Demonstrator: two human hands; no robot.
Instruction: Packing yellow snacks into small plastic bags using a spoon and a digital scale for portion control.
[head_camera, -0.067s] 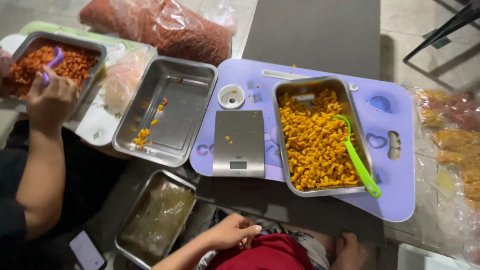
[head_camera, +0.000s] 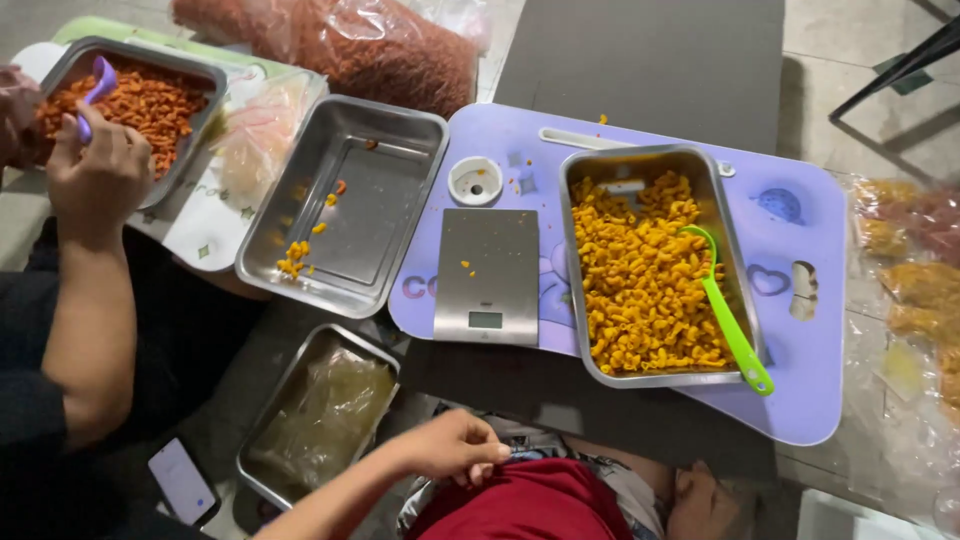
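Four metal trays in sight: one full of yellow pasta snacks (head_camera: 650, 270), one nearly bare (head_camera: 345, 205), one with orange-red snacks (head_camera: 135, 100) at far left, and one low down lined with clear bags (head_camera: 315, 415). Two scoops: a green scoop (head_camera: 730, 320) and a purple scoop (head_camera: 95, 90). One kitchen scale (head_camera: 488, 275). One small white cup (head_camera: 475, 180). One lilac desk (head_camera: 800, 300). One big bag of red snacks (head_camera: 370, 45) up top. One phone (head_camera: 182, 480) on the floor.
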